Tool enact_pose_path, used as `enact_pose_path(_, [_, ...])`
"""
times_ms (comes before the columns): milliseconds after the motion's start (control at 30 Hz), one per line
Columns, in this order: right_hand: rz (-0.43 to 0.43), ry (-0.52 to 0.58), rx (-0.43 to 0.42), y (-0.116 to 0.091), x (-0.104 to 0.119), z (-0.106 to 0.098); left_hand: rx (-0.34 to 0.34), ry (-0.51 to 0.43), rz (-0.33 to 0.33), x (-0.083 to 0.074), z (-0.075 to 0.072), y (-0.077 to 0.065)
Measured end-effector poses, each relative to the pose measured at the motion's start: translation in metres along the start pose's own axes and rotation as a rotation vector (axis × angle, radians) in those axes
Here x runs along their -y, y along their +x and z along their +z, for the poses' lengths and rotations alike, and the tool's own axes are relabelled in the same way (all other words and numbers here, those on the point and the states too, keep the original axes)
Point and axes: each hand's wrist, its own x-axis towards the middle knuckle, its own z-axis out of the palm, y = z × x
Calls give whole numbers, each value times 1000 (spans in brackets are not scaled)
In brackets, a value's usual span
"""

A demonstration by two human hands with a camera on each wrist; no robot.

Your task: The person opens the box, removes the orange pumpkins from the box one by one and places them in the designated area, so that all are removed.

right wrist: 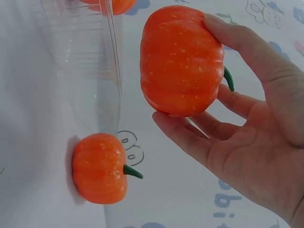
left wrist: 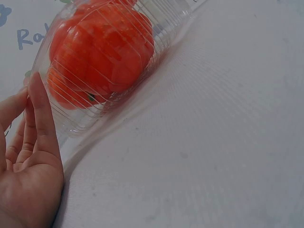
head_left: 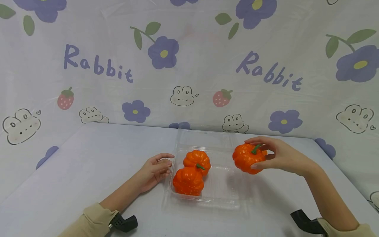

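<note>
An orange toy pumpkin (head_left: 247, 158) with a green stem is held in my right hand (head_left: 279, 156), above the right wall of a clear plastic box (head_left: 220, 197). Thumb and fingers grip its sides, as the right wrist view also shows. Inside the box, on its left side, two more pumpkins lie against each other: a front one (head_left: 188, 181) and a back one (head_left: 195, 159). My left hand (head_left: 154, 172) rests at the box's left wall, its fingertips (left wrist: 35, 83) right at the clear plastic and fingers loosely bent.
Another pumpkin (right wrist: 99, 168) sits on the white table (head_left: 124, 144) to the right of the box, mostly hidden behind my right hand in the head view. The box's clear lid (head_left: 205, 138) lies opened toward the back. A printed curtain (head_left: 189, 75) hangs behind the table.
</note>
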Motion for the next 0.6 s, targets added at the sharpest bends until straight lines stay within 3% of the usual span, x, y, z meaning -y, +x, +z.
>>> enact_pose_path(600, [32, -37, -39, -3, -13, -10, 5, -2, 4, 2, -1, 1])
